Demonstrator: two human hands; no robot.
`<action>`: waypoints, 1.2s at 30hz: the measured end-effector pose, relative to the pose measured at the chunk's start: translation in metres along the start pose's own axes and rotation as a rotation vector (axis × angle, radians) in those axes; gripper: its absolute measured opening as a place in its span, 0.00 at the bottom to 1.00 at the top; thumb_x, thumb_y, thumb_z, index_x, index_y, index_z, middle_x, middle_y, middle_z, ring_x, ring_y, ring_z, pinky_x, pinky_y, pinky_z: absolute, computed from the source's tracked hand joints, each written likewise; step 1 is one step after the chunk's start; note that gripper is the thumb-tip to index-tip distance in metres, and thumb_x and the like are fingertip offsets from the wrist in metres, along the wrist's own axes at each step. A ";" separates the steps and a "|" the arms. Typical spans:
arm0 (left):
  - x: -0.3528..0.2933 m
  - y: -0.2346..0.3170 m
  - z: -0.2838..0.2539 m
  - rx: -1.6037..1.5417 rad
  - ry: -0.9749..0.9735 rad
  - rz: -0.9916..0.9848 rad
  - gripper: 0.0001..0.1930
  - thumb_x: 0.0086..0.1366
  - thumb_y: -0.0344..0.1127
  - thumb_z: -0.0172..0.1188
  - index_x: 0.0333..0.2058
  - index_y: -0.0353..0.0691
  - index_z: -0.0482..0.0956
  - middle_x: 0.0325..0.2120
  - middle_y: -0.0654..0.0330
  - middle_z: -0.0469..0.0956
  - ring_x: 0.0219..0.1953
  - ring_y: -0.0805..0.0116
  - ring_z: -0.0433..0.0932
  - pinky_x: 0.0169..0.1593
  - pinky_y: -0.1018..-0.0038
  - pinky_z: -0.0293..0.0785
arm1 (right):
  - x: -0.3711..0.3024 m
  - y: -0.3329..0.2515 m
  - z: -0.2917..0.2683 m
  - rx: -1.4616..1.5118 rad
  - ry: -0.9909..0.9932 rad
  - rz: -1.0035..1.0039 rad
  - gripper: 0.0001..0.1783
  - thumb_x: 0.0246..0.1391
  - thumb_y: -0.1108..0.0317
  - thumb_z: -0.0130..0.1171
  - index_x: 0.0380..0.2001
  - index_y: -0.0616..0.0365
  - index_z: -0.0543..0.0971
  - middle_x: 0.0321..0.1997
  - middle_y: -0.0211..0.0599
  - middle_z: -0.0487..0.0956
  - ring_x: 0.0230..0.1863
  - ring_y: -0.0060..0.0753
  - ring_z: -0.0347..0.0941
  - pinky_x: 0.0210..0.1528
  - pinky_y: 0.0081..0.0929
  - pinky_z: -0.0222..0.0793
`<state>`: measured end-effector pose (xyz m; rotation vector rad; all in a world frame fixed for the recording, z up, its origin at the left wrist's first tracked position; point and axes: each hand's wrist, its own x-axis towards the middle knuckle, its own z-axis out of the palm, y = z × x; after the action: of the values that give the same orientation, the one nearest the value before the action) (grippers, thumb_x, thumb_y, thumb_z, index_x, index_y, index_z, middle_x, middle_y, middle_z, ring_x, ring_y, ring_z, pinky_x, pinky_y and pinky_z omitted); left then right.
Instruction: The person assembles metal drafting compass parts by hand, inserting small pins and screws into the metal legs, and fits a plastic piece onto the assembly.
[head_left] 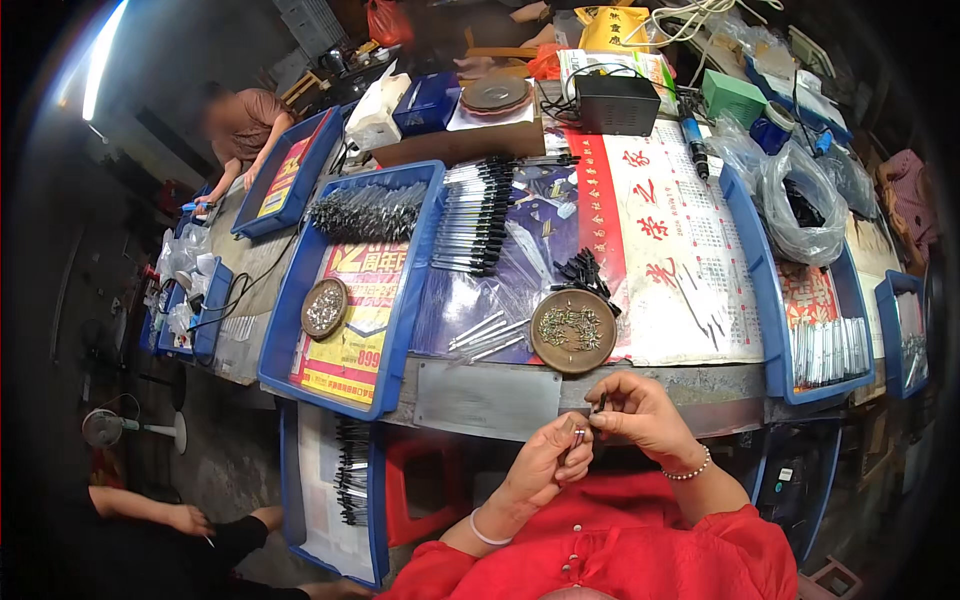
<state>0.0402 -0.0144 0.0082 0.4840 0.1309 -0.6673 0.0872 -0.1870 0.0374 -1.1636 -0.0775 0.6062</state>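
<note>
In front of my chest, over the table's near edge, my two hands meet. My right hand (645, 415) pinches a small dark piece (601, 403) between thumb and fingertips. Close against it, my left hand (548, 460) is closed, with a small shiny piece (578, 438) at its fingers; its kind is too small to tell. Just beyond them stands a round brown dish (572, 367) of small metal parts. Behind the dish lies a pile of short black parts (585, 272). To its left rest several slim silvery tubes (488, 336).
Black-tipped pens (475, 215) lie in a row beside a blue tray (428, 230) of clear tubes and a small dish (344, 290). Another blue tray (750, 260) stands right, under a plastic bag. A metal plate (487, 400) edges the table. Another person (250, 125) works far left.
</note>
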 end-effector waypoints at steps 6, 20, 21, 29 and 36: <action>0.000 -0.002 0.000 0.017 0.016 0.012 0.12 0.67 0.45 0.45 0.36 0.44 0.69 0.16 0.68 0.61 0.13 0.82 0.55 0.18 0.86 0.50 | -0.004 0.006 0.002 -0.010 0.039 -0.022 0.11 0.53 0.72 0.57 0.39 0.66 0.73 0.29 0.31 0.75 0.27 0.17 0.70 0.30 0.14 0.68; -0.009 -0.010 0.001 0.074 -0.024 0.001 0.13 0.67 0.44 0.46 0.33 0.40 0.67 0.17 0.67 0.61 0.13 0.82 0.55 0.18 0.85 0.51 | -0.003 0.017 0.006 -0.012 0.114 -0.109 0.09 0.57 0.69 0.52 0.35 0.65 0.76 0.26 0.30 0.75 0.22 0.15 0.70 0.26 0.12 0.68; -0.010 -0.009 0.001 0.081 -0.019 0.005 0.13 0.67 0.44 0.46 0.33 0.40 0.67 0.17 0.67 0.62 0.14 0.82 0.55 0.18 0.85 0.51 | -0.002 0.018 0.007 -0.041 0.112 -0.119 0.09 0.57 0.69 0.53 0.35 0.65 0.76 0.26 0.30 0.75 0.22 0.15 0.70 0.25 0.12 0.68; -0.015 -0.007 -0.002 0.107 0.005 0.026 0.13 0.67 0.44 0.46 0.35 0.39 0.67 0.17 0.66 0.62 0.14 0.79 0.57 0.19 0.84 0.54 | -0.002 0.019 0.011 -0.037 0.134 -0.107 0.10 0.57 0.66 0.54 0.34 0.63 0.77 0.26 0.27 0.75 0.23 0.13 0.69 0.26 0.11 0.67; -0.024 -0.012 -0.005 0.086 -0.007 0.014 0.13 0.67 0.44 0.47 0.35 0.39 0.67 0.18 0.67 0.63 0.14 0.82 0.56 0.19 0.86 0.53 | -0.006 0.024 0.019 -0.068 0.151 -0.136 0.11 0.57 0.65 0.54 0.32 0.63 0.77 0.25 0.26 0.74 0.23 0.12 0.67 0.26 0.11 0.66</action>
<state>0.0139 -0.0065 0.0058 0.5642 0.0925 -0.6631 0.0656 -0.1683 0.0259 -1.2552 -0.0486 0.3973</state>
